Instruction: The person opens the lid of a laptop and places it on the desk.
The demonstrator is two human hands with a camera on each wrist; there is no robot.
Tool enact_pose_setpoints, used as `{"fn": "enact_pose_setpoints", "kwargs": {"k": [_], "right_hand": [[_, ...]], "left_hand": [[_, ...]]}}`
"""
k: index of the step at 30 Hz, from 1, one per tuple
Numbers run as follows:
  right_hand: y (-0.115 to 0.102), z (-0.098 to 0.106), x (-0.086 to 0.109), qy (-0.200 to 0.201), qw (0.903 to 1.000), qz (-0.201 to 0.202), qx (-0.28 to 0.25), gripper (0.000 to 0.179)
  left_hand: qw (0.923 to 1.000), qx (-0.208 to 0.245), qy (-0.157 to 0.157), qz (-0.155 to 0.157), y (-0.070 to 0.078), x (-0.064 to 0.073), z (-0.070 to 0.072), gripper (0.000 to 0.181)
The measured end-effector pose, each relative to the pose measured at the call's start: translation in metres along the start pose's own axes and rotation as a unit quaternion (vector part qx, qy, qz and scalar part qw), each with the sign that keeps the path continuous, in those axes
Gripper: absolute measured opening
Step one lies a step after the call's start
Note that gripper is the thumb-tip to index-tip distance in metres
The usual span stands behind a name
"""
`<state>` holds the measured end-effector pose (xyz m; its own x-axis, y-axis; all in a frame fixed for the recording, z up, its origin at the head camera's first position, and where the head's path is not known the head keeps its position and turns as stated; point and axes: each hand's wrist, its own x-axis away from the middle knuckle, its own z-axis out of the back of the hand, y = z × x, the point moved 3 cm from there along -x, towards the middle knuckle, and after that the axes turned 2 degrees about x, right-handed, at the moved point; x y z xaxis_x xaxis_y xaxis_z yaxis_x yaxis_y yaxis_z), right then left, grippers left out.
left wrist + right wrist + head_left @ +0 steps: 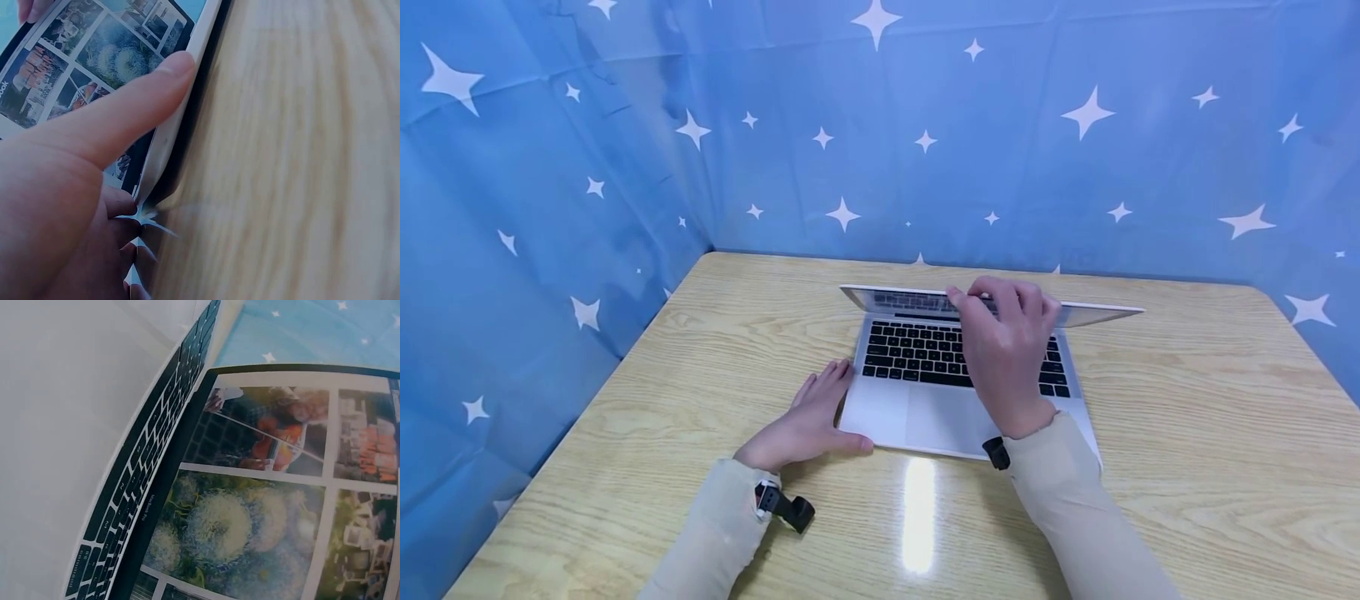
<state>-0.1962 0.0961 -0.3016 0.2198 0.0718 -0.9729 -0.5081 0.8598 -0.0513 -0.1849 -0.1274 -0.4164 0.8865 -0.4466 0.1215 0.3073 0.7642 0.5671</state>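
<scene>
A person's left hand point(805, 427), fingers extended, rests at the near left corner of a laptop point(880, 410) on a wooden table point(1210, 417); apart from it, the right hand point(1009, 342) pinches the top edge of the lid point(1096, 313). With the screen point(219, 525) lit and the lid partway up, the work appears midway, some swing remaining.

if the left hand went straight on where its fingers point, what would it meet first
Probably the laptop: the left hand points toward its left side, with fingertips touching or very close; the exact gap is unclear.
</scene>
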Motion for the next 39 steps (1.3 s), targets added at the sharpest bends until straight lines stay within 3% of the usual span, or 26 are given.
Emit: {"fn": "enact_pose_setpoints", "kwargs": {"k": [17,24,39], "right_hand": [[0.009,-0.015,-0.012,-0.001,0.9997,0.005,0.023,0.014],[0.015,-0.023,-0.017,-0.032,0.9985,0.004,0.045,0.013],[0.026,-0.03,-0.015,-0.091,0.9936,0.013,0.066,0.033]], "left_hand": [[1.0,-0.009,0.002,0.0,-0.001,0.0,0.0,0.113],[0.9999,-0.008,0.005,0.006,-0.002,-0.001,0.0,0.114],[0.9999,-0.007,-0.002,0.013,-0.003,-0.002,-0.001,0.115]]}}
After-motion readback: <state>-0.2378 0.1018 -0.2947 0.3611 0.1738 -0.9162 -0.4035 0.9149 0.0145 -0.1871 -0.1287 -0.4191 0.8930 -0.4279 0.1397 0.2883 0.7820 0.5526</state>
